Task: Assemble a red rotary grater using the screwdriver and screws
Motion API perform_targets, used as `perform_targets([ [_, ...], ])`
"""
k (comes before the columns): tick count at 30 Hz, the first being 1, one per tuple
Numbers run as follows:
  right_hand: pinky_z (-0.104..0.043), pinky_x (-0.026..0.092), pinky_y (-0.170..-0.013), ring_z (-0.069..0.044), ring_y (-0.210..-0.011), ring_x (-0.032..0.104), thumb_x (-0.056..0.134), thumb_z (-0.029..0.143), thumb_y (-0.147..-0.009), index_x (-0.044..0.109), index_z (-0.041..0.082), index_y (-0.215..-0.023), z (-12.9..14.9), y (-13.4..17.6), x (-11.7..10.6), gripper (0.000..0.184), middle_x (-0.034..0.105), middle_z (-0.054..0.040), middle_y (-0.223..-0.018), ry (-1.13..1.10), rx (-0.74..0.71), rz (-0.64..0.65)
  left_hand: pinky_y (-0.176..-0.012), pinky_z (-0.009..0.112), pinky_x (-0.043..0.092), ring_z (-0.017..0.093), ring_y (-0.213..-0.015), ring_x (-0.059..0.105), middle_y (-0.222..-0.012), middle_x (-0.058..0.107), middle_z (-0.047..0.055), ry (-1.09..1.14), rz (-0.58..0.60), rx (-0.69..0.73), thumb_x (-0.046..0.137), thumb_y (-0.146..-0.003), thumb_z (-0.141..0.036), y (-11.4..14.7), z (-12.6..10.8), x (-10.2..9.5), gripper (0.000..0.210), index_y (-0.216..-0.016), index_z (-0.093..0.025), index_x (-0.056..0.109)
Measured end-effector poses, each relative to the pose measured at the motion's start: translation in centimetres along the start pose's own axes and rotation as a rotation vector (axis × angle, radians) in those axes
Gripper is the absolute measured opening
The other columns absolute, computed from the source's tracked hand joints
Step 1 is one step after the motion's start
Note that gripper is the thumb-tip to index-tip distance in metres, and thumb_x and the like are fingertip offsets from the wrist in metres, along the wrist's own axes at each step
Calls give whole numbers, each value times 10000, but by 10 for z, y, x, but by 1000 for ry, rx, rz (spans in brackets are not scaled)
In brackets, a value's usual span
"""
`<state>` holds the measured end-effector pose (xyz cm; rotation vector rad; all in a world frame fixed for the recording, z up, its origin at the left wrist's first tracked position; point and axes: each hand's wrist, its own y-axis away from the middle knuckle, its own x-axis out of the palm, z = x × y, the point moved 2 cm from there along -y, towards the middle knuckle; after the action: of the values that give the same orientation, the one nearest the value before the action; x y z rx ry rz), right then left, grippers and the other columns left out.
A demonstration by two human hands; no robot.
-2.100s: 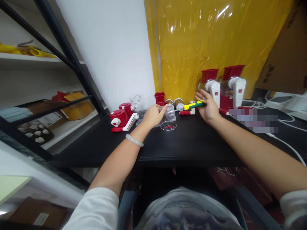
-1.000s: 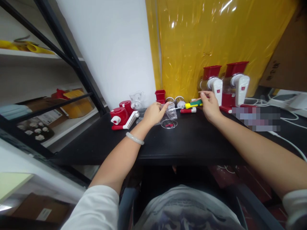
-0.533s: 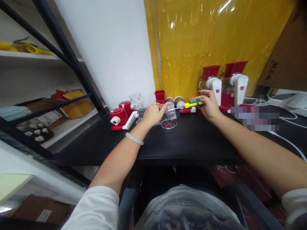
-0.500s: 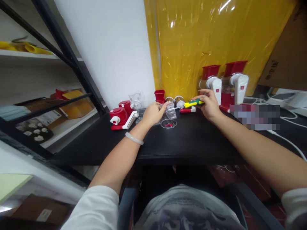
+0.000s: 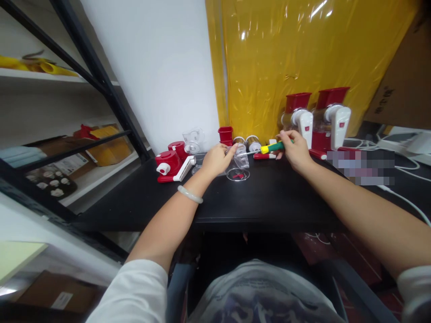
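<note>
My right hand (image 5: 294, 148) is closed on the end of a screwdriver's (image 5: 273, 147) green and yellow handle. Its metal shaft points left, and the tip meets a clear plastic part (image 5: 241, 158). My left hand (image 5: 218, 159) grips that clear part with the thumb on its near side; the other fingers are mostly hidden. Just below it on the table lies a round clear dish (image 5: 238, 175) with small red pieces inside. A red and white crank handle (image 5: 264, 156) lies behind the screwdriver.
Red grater bases (image 5: 167, 162) and a white crank arm (image 5: 184, 169) stand left on the black table (image 5: 262, 197). A red hopper (image 5: 225, 134) and metal drums (image 5: 252, 143) sit at the back. Two assembled rotary graters (image 5: 332, 121) stand at right, near white cables (image 5: 404, 190).
My right hand's fingers have shifted on the screwdriver handle, baring more of its yellow front. The whole view has moved slightly; my left hand keeps its hold on the clear part.
</note>
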<state>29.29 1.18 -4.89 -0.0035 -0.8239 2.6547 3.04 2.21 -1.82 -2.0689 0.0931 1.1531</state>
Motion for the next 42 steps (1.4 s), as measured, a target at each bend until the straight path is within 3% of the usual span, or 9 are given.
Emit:
perform_targets([
  [3, -465, 589, -588, -256, -748, 674, 492, 615, -841, 555, 267, -847, -3, -2, -1, 354, 600, -43, -759, -66, -5, 12, -953, 386, 467, 245, -983, 628, -1037, 683, 97, -2, 0, 1, 287, -990, -608, 0, 0, 1, 633, -668, -212, 661],
  [8, -459, 597, -663, -248, -895, 653, 496, 391, -798, 508, 299, -944, -4, -2, -2, 174, 627, -31, -852, -143, 6, 75, -951, 366, 468, 237, -985, 626, -1026, 685, 99, -4, 6, -8, 290, -991, -608, 0, 0, 0, 623, -691, -212, 666],
  [15, -379, 599, -584, -181, -738, 595, 518, 257, -728, 510, 281, -938, -6, -4, -2, 211, 551, -14, -869, -148, 39, 5, -953, 375, 466, 241, -976, 630, -1018, 685, 95, -5, -2, 3, 283, -990, -615, 0, 0, -1, 631, -677, -215, 657],
  [23, -309, 509, -444, -153, -590, 546, 548, 284, -763, 494, 293, -936, -9, -7, -2, 182, 512, 4, -798, -90, -9, 21, -913, 368, 477, 242, -961, 637, -1000, 686, 94, -1, -14, 7, 308, -993, -596, 0, 0, 0, 614, -670, -211, 660],
  [28, -281, 427, -379, -100, -442, 473, 614, 399, -791, 493, 270, -900, -8, -5, 0, 207, 541, 20, -779, -64, 9, 2, -928, 373, 475, 243, -972, 636, -1008, 685, 96, 1, -8, -6, 307, -989, -601, 0, -1, -1, 612, -672, -216, 662],
  [32, -253, 335, -320, -99, -385, 437, 623, 511, -803, 515, 254, -825, -6, -4, 0, 280, 517, 26, -637, 11, 18, -18, -946, 375, 467, 241, -981, 633, -1020, 686, 92, 5, -6, 4, 297, -989, -608, 0, 0, -1, 619, -670, -219, 658],
  [36, -289, 405, -335, -114, -396, 456, 535, 551, -847, 539, 248, -804, -7, -3, 0, 307, 502, 12, -640, 14, 53, -24, -947, 378, 466, 247, -990, 633, -1015, 688, 99, 9, -10, 15, 301, -990, -604, 0, 0, 0, 620, -653, -217, 649],
  [40, -330, 514, -420, -128, -520, 545, 510, 371, -816, 564, 246, -865, -6, -2, -1, 145, 517, -7, -815, -136, 105, 10, -940, 384, 472, 252, -989, 634, -1011, 686, 105, 3, -9, 6, 302, -992, -601, 0, -1, 0, 620, -679, -205, 662],
  [42, -335, 536, -455, -136, -566, 558, 506, 285, -759, 569, 249, -894, -5, -2, -1, 153, 510, -6, -834, -173, 114, 32, -937, 381, 476, 250, -992, 633, -1019, 685, 102, -9, -4, -10, 304, -991, -601, 0, -1, -1, 619, -695, -199, 670],
])
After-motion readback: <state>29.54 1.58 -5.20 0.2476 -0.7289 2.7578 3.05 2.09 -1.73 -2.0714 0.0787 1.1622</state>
